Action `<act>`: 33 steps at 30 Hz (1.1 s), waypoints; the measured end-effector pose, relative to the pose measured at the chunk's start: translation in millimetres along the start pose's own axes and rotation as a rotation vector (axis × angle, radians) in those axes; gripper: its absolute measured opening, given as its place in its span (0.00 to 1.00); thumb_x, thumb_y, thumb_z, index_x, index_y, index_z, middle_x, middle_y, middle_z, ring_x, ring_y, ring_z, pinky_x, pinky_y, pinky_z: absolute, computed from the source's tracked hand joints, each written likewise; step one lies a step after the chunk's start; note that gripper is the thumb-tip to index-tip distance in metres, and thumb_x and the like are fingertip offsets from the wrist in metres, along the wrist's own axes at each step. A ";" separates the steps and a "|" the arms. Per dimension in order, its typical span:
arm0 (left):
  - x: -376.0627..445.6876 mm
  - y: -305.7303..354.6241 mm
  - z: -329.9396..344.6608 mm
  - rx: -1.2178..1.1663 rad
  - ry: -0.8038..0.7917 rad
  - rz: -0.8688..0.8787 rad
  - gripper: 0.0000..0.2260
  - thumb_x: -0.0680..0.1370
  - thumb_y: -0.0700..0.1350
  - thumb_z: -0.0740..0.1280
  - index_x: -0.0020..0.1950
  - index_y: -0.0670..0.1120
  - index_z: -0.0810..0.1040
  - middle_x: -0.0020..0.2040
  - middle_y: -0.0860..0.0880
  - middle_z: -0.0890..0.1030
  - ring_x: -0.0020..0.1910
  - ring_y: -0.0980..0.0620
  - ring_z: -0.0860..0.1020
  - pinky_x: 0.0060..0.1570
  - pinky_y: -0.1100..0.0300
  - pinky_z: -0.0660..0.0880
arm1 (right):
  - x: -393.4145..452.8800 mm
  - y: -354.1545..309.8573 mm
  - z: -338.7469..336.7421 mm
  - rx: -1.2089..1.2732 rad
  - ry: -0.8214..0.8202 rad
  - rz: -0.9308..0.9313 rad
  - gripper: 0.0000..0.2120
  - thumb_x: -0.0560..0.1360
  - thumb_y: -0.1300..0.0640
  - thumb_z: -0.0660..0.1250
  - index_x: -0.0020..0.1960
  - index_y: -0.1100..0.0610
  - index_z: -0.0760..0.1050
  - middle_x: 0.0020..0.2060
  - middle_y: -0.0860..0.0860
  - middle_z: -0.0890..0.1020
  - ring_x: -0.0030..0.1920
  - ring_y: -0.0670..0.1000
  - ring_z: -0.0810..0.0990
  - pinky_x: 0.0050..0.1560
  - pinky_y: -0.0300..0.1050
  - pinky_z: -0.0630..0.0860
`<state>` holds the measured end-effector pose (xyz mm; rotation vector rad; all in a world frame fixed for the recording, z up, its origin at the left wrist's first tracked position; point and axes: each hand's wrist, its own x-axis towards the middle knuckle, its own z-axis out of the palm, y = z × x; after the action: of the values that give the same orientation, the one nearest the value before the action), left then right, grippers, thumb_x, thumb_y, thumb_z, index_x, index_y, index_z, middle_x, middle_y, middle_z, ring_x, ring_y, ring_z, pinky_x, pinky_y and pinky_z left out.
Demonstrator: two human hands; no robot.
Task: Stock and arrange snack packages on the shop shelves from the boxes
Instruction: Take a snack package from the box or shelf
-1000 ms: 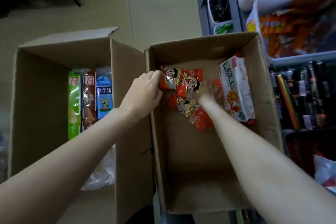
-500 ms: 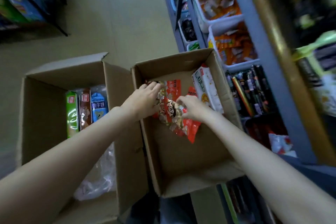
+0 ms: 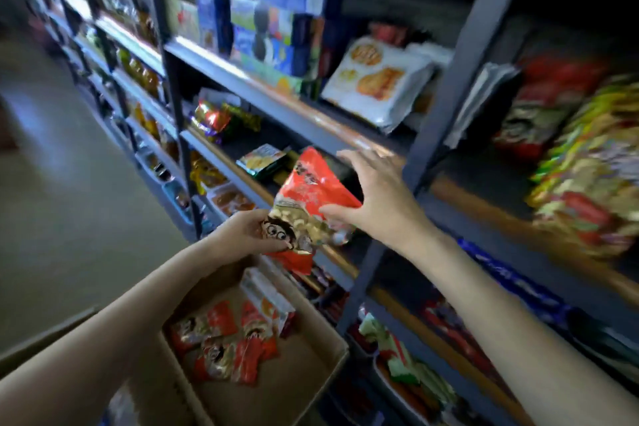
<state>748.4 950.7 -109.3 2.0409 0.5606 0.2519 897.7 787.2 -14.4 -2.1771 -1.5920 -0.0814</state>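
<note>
I hold a bunch of red snack packets [image 3: 307, 204] with a cartoon face in front of the grey shop shelves [image 3: 276, 107]. My left hand [image 3: 242, 233] grips their lower end from the left. My right hand [image 3: 373, 197] holds the upper packet from the right, thumb under it and fingers spread toward the shelf. Below, an open cardboard box [image 3: 311, 377] holds several more red packets [image 3: 224, 339] and a white packet [image 3: 266, 294].
The shelves run along the right and carry blue boxes [image 3: 276, 28], a white biscuit bag [image 3: 377, 79], colourful bags [image 3: 587, 162] and a small pack [image 3: 262, 159] on the middle shelf. Bare floor [image 3: 69, 183] lies to the left. Lower shelves hold bins of snacks.
Both hands have lifted red packets out of the box and up to the middle shelf. My view has swung from the boxes up to the shelves.
</note>
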 end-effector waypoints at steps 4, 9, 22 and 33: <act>-3.5 104.0 17.7 -0.159 0.042 0.192 0.08 0.72 0.39 0.72 0.44 0.52 0.82 0.39 0.52 0.83 0.39 0.54 0.79 0.42 0.57 0.76 | -49.1 -7.0 -80.0 0.266 0.204 0.206 0.13 0.74 0.48 0.69 0.54 0.55 0.78 0.38 0.49 0.82 0.31 0.44 0.79 0.35 0.36 0.69; 2.6 196.2 53.7 -0.145 0.053 0.409 0.08 0.73 0.41 0.72 0.49 0.49 0.78 0.32 0.59 0.80 0.30 0.63 0.76 0.29 0.71 0.70 | -91.6 -0.1 -155.5 0.571 0.484 0.287 0.05 0.77 0.60 0.66 0.49 0.50 0.76 0.42 0.52 0.84 0.29 0.54 0.82 0.25 0.41 0.74; 97.2 275.1 148.6 -0.243 0.247 0.239 0.12 0.78 0.47 0.64 0.60 0.44 0.72 0.54 0.45 0.80 0.51 0.45 0.80 0.53 0.49 0.77 | -76.6 75.0 -210.6 -0.222 0.426 0.257 0.19 0.79 0.62 0.60 0.70 0.57 0.64 0.56 0.54 0.78 0.50 0.49 0.79 0.46 0.33 0.71; 208.2 305.0 183.4 -0.184 0.219 0.106 0.16 0.81 0.43 0.56 0.69 0.43 0.67 0.63 0.42 0.76 0.61 0.41 0.75 0.61 0.50 0.71 | -83.6 153.8 -223.6 -0.459 0.205 0.287 0.14 0.79 0.56 0.60 0.65 0.55 0.72 0.68 0.48 0.67 0.69 0.49 0.57 0.70 0.46 0.53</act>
<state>1089.8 782.0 48.8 1.8776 0.5414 0.5748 1057.2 590.6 114.2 -2.6164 -1.2203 -0.6128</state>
